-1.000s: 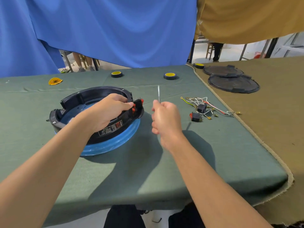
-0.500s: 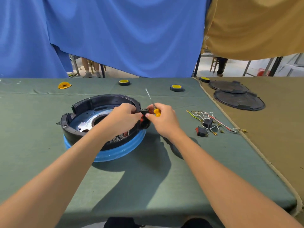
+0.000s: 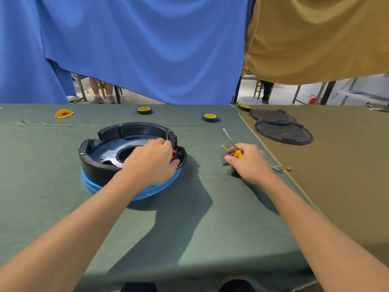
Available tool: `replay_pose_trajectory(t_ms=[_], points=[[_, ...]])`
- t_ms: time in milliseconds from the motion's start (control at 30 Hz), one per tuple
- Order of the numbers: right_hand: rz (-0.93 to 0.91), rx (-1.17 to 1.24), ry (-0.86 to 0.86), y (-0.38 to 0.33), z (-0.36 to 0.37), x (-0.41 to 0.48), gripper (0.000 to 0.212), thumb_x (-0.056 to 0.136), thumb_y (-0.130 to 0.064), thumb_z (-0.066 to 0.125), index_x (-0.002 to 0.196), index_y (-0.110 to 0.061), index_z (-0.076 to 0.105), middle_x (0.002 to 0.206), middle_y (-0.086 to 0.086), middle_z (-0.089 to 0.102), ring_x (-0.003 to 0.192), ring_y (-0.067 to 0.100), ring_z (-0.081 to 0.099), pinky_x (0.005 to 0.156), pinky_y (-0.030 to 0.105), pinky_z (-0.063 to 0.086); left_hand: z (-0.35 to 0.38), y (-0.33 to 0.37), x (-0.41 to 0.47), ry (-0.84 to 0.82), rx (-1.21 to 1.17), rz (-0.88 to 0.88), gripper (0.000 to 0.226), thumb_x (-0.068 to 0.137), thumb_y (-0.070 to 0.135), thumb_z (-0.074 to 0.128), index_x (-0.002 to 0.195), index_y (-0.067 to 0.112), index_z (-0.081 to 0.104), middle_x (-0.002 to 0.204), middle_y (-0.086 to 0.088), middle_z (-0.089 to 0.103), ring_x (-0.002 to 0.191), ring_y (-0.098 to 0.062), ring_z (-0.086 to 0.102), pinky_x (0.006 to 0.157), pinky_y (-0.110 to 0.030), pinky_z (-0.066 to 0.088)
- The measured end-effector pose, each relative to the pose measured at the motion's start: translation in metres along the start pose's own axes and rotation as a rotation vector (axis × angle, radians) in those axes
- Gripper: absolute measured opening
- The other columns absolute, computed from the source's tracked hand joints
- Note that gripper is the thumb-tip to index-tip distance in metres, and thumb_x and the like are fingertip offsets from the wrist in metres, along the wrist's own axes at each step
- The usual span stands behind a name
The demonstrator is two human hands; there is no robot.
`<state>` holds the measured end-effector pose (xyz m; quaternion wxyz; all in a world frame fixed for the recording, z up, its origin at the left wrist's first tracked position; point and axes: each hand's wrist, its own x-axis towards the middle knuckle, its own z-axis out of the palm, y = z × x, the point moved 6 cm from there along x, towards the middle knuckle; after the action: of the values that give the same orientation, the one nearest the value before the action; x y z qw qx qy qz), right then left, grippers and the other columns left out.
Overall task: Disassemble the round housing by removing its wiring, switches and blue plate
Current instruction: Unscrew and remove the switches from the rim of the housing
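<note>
Your left hand [image 3: 151, 163] grips the near right rim of the round housing [image 3: 130, 131]. Its fingers curl over the wall into the inside, and the thumb lies outside, just beside the red switch [image 3: 174, 153] set in the black bracket there. The round housing stands on the green cloth [image 3: 63, 207], left of centre, open side up, on a blue base ring [image 3: 147, 191]. The blue plate [image 3: 105, 151] lies flat inside it, with a round hole in its middle, partly hidden by your hand.

Your right hand [image 3: 250, 163] is well apart from the housing, to its right, low over the loose wires [image 3: 224, 146] on the cloth. It holds the screwdriver [image 3: 230, 140], fingers closed round the yellow handle, the thin shaft pointing away from you and leftward. Something dark shows under your fingertips, perhaps a loose switch, but the hand covers too much to tell. 1 wire end [image 3: 283, 167] pokes out right of your wrist, at the seam where the green cloth meets the tan cloth [image 3: 347, 175].

3 black wheels [image 3: 144, 110] with yellow centres sit along the far edge, and a yellow piece [image 3: 63, 113] lies far left. On the tan cloth lie 2 black round covers [image 3: 283, 132], 1 just behind the other. A blue curtain [image 3: 147, 49] and a tan curtain [image 3: 315, 39] hang behind.
</note>
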<state>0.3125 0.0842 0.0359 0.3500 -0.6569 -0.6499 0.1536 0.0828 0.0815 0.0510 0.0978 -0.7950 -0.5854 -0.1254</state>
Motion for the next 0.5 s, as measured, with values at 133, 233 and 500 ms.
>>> replay_pose_trajectory(t_ms=[133,233,500], points=[[-0.022,-0.106,-0.054,0.012,0.002,0.001,0.006,0.089,-0.026,0.064,0.091,-0.021,0.067,0.089,0.001,0.061,0.088,0.023,0.05,0.071,0.027,0.032,0.002,0.013,0.002,-0.018,-0.031,0.074,0.03,0.093,0.046,0.048,0.092,0.016,0.047,0.097,0.001,0.051,0.085,-0.02,0.045,0.067,-0.035,0.04],[-0.065,-0.23,-0.019,0.013,0.005,0.004,0.015,0.089,-0.027,0.064,0.102,-0.019,0.067,0.097,0.005,0.053,0.098,0.023,0.049,0.077,0.027,0.032,0.001,0.018,0.001,-0.014,-0.04,0.139,0.032,0.092,0.05,0.048,0.092,0.019,0.048,0.094,0.004,0.049,0.087,-0.019,0.048,0.071,-0.037,0.046],[-0.042,-0.271,0.165,-0.002,0.008,0.005,0.017,0.089,-0.014,0.061,0.106,-0.014,0.063,0.109,0.007,0.05,0.088,0.028,0.053,0.075,0.034,0.041,-0.005,0.017,-0.004,0.01,-0.021,0.283,0.044,0.086,0.065,0.042,0.09,0.023,0.055,0.094,0.01,0.058,0.094,-0.014,0.052,0.073,-0.035,0.047]])
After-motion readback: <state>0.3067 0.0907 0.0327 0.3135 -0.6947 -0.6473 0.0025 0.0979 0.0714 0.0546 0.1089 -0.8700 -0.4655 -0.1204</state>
